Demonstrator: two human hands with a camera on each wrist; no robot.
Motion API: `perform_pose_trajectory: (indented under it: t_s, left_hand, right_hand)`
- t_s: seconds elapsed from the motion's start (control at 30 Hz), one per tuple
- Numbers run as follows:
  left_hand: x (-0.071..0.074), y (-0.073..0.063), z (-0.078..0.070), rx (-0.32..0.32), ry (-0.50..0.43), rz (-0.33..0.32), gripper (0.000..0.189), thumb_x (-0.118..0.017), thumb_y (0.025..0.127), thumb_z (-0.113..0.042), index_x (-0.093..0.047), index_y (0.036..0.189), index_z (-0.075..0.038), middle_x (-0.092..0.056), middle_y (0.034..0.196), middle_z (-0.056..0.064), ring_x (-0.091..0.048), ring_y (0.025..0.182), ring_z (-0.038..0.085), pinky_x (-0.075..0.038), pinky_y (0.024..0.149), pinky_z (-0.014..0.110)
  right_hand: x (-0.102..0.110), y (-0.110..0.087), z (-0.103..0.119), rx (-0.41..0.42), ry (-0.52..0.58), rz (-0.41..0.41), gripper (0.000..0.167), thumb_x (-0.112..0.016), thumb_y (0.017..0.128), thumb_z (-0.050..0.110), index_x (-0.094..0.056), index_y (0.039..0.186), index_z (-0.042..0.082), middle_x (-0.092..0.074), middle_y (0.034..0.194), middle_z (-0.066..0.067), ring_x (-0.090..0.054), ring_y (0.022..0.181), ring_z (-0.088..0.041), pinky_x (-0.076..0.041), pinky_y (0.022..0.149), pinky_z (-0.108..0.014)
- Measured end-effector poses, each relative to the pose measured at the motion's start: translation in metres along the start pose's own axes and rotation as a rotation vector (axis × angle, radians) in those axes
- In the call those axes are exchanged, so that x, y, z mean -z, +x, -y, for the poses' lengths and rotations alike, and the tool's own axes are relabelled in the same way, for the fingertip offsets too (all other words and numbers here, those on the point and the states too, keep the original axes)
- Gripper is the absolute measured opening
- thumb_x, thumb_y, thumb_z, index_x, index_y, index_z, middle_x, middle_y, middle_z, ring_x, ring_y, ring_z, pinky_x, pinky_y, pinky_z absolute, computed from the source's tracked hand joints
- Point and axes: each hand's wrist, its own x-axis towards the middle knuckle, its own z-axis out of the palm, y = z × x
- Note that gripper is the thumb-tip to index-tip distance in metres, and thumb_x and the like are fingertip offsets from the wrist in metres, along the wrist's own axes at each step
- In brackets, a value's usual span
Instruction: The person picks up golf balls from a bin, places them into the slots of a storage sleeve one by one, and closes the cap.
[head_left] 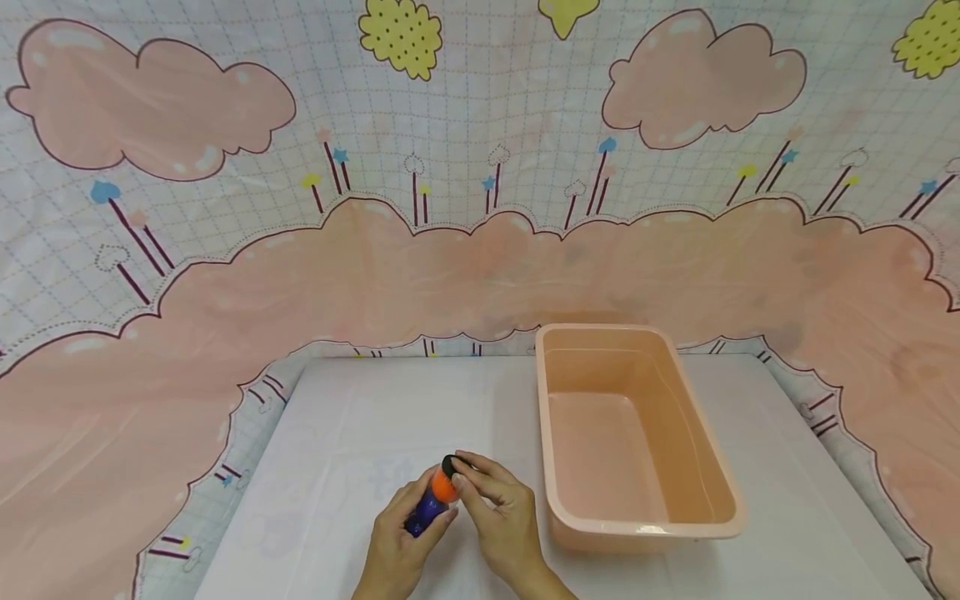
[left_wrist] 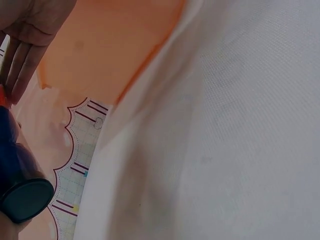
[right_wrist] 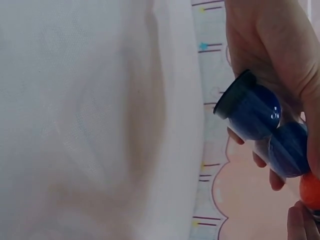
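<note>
Low in the head view, a clear tube of balls (head_left: 426, 511) is held tilted over the table. Blue balls (right_wrist: 254, 112) fill its lower part, with an orange ball (head_left: 445, 487) above them. My left hand (head_left: 396, 533) grips the tube around its blue part. Thumb and fingers of my right hand (head_left: 504, 515) pinch the small black piece (head_left: 450, 465) at the top end. A flat dark cap (left_wrist: 29, 201) closes the lower end and faces the left wrist camera. The fingers hide part of the tube's side.
A deep peach plastic basin (head_left: 551, 467) stands on the white table (head_left: 337, 467), just right of my right hand. A patterned cloth (head_left: 450, 275) with pink clouds hangs behind the table and along both sides.
</note>
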Motion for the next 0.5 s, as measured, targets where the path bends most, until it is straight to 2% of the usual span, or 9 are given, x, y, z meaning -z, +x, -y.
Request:
perform_pose_trajectory:
  t_s: [0.33,0.5]
  left_hand:
    - [-0.0033,0.0006,-0.0018,-0.017,0.078,-0.044,0.057,-0.083,0.089,-0.019,-0.064,0.141,-0.03,-0.071,0.119,-0.008,-0.063,0.1,0.004,-0.059,0.082,0.024]
    - [-0.0039,0.0007,-0.0005,-0.029,0.096,-0.042,0.057,-0.083,0.09,-0.021,-0.063,0.142,-0.031,-0.071,0.12,-0.006,-0.063,0.1,0.004,-0.059,0.08,0.024]
  right_hand:
    - [-0.0019,0.003,0.0037,-0.044,-0.004,-0.033,0.021,-0.075,0.096,0.018,-0.08,0.116,0.015,-0.074,0.126,0.0,-0.071,0.114,-0.016,-0.059,0.092,-0.025]
    - [0.0007,0.0028,0.0009,-0.048,0.025,-0.004,0.023,-0.073,0.097,0.017,-0.078,0.119,0.014,-0.071,0.128,-0.004,-0.07,0.115,-0.016,-0.058,0.095,-0.026]
